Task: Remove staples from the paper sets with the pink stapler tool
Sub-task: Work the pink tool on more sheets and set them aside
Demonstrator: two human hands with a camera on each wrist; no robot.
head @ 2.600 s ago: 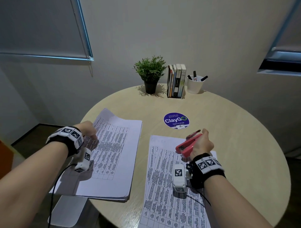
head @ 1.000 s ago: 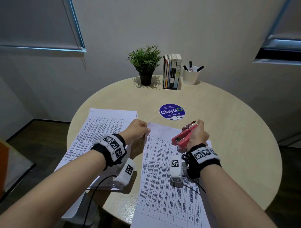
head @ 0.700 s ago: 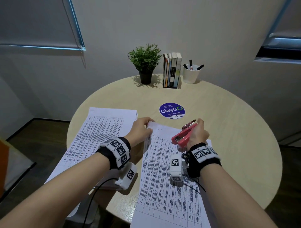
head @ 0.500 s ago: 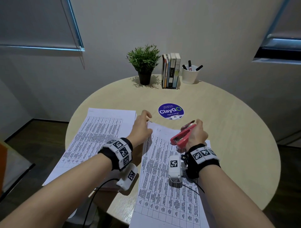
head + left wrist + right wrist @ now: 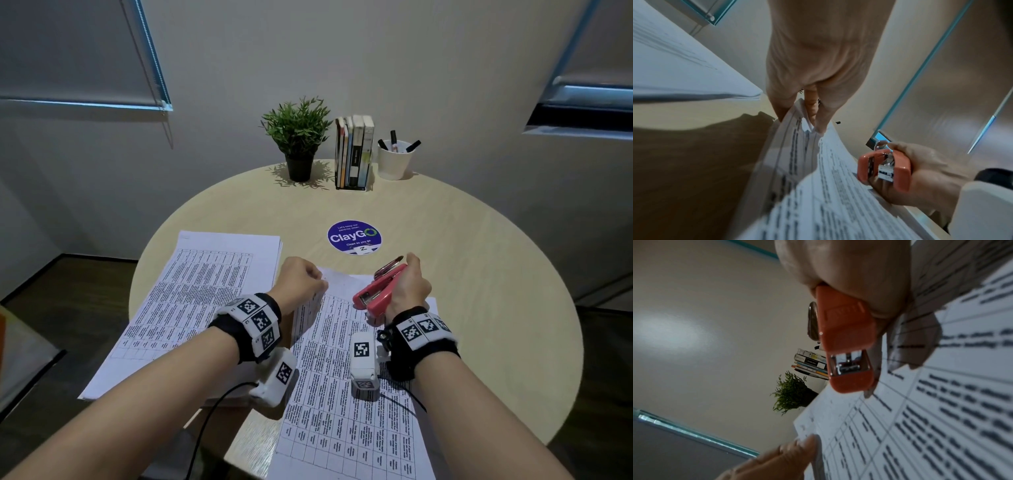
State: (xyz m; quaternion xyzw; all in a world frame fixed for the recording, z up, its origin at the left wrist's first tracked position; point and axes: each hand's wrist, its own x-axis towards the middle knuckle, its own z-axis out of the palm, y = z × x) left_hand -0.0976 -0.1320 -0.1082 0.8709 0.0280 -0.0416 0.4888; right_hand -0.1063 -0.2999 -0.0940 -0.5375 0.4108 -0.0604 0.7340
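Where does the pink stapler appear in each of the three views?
Head: pink stapler right of centre, gripped by the right hand above the printed paper set.
Left wrist: lower right, its end facing the camera.
Right wrist: upper centre, just under the hand.
Shared landmark: the paper set's printed table.

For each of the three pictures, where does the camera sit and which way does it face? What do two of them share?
Head: worn on the head, looking forward and down at the round table; both forearms show, the left hand and the right hand.
Left wrist: under the left wrist, looking along the fingers that pinch the paper set.
Right wrist: under the right wrist, looking along the hand that grips the pink stapler tool.
Shared: both wrist views show the stapler tool and the printed paper set.
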